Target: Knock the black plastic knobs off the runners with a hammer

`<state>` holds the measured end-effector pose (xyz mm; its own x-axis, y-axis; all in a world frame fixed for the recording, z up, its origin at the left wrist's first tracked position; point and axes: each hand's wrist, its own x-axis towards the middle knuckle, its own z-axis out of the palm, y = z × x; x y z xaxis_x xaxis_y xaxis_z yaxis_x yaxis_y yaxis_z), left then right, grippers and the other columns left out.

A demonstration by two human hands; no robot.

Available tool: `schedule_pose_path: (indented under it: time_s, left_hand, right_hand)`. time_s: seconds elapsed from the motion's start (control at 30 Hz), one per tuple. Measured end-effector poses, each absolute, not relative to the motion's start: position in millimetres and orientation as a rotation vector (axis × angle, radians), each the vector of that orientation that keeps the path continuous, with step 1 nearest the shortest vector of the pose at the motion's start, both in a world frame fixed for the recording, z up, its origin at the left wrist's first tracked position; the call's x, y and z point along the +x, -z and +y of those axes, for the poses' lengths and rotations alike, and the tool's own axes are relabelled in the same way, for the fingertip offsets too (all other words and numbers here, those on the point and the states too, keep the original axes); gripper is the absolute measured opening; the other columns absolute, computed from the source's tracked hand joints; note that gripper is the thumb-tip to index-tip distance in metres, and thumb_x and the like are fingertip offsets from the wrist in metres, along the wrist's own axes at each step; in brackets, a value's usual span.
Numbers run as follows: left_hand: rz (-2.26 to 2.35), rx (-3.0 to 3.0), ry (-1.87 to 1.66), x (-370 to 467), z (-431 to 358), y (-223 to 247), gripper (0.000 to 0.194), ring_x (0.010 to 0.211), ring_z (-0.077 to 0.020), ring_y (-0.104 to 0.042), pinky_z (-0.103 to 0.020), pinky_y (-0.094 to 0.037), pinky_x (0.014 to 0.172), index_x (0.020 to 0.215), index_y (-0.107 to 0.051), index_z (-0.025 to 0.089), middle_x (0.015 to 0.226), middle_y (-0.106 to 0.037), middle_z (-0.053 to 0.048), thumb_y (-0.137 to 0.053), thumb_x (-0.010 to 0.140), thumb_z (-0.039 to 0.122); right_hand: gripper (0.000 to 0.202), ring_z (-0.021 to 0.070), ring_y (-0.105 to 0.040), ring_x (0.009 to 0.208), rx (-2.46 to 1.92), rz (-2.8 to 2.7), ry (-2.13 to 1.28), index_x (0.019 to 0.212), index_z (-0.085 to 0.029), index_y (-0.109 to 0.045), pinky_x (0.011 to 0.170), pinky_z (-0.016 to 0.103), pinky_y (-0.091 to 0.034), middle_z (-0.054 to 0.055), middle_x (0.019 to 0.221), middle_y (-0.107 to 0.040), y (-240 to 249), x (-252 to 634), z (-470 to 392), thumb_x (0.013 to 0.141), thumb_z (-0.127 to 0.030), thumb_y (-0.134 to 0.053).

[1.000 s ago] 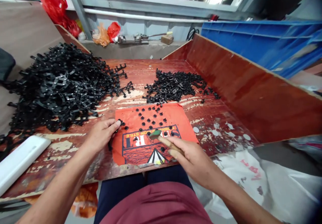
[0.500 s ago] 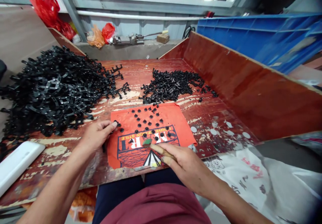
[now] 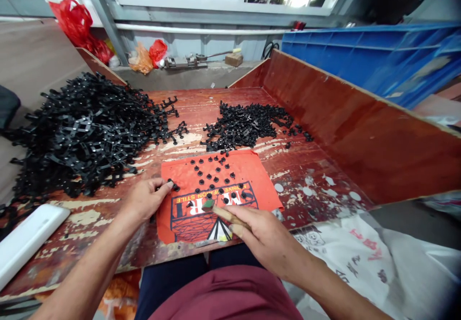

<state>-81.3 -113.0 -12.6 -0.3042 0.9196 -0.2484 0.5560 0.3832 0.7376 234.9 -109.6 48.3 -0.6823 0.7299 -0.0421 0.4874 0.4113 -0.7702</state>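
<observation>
My left hand (image 3: pixel 146 199) is at the left edge of an orange-red printed cloth (image 3: pixel 264 178), thumb and forefinger pinched on a small black plastic part (image 3: pixel 175 185). My right hand (image 3: pixel 264 231) grips a wooden-handled tool (image 3: pixel 230 216) with a green tip (image 3: pixel 208 205). That tip hovers over or touches the cloth's lettering; I cannot tell which. Several black round studs (image 3: pixel 209 176) stand spaced out on the cloth, between and beyond my hands.
A big heap of black jointed plastic parts (image 3: pixel 86 128) lies at left, a smaller heap of black pieces (image 3: pixel 248 123) behind the cloth. A white oblong object (image 3: pixel 32 236) sits at front left. A wooden side board (image 3: pixel 345 118) and blue crate (image 3: pixel 334 51) bound the right.
My left hand has moved slightly right and down with the black part, which now sits by a stud at the cloth's left. The right hand's tool tip has shifted slightly left. The view has tilted a little.
</observation>
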Motion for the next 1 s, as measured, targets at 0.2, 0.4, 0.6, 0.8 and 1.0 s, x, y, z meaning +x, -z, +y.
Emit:
schedule_pose_path:
  time_s: [0.2, 0.4, 0.6, 0.8, 1.0]
  left_hand:
    - [1.859, 1.078, -0.776, -79.0, -111.6, 5.2, 0.047, 0.054, -0.019, -0.057, -0.025, -0.035, 0.047, 0.075, -0.075, 0.017, 0.063, -0.071, -0.003, -0.068, 0.064, 0.063]
    - [1.934, 1.203, -0.714, -80.7, -111.4, -5.6, 0.039, 0.056, -0.0204, -0.059, -0.025, -0.034, 0.048, 0.072, -0.073, 0.02, 0.059, -0.068, -0.001, -0.062, 0.072, 0.058]
    - [1.991, 1.313, -0.746, -77.8, -110.5, -10.4, 0.034, 0.06, -0.0221, -0.06, -0.025, -0.034, 0.051, 0.06, -0.068, 0.023, 0.057, -0.066, -0.002, -0.059, 0.075, 0.052]
    - [1.938, 1.251, -0.769, -72.4, -112.2, -6.7, 0.038, 0.059, -0.0225, -0.059, -0.026, -0.036, 0.053, 0.066, -0.07, 0.021, 0.06, -0.068, -0.002, -0.058, 0.075, 0.056]
    - [1.948, 1.278, -0.79, -67.2, -116.6, -5.1, 0.044, 0.068, -0.0257, -0.064, -0.028, -0.042, 0.059, 0.069, -0.071, 0.021, 0.065, -0.07, -0.003, -0.05, 0.081, 0.058]
  right_hand:
    - [0.051, 0.0212, -0.066, 0.109, -0.964, -2.418, -0.911, 0.15, -0.028, -0.043, 0.095, 0.034, -0.052, 0.005, 0.128, -0.067, -54.1, 183.5, -87.5, 0.1, -0.017, -0.046]
    - [0.051, 0.0211, -0.068, 0.101, -0.989, -2.57, -0.807, 0.146, -0.03, -0.047, 0.083, 0.028, -0.051, 0.005, 0.118, -0.071, -41.2, 145.3, -77.1, 0.098, -0.014, -0.049]
    - [0.046, 0.0203, -0.069, 0.092, -0.978, -2.576, -0.781, 0.142, -0.03, -0.05, 0.077, 0.027, -0.049, 0.003, 0.11, -0.073, -53.0, 150.8, -73.0, 0.099, -0.015, -0.049]
    - [0.048, 0.0241, -0.069, 0.094, -0.994, -2.591, -0.656, 0.149, -0.03, -0.041, 0.077, 0.031, -0.05, 0.006, 0.11, -0.072, -55.1, 147.2, -73.5, 0.102, -0.02, -0.044]
    - [0.047, 0.0213, -0.068, 0.096, -0.964, -2.585, -0.648, 0.15, -0.033, -0.039, 0.08, 0.029, -0.049, 0.004, 0.114, -0.072, -50.5, 143.7, -74.1, 0.104, -0.022, -0.041]
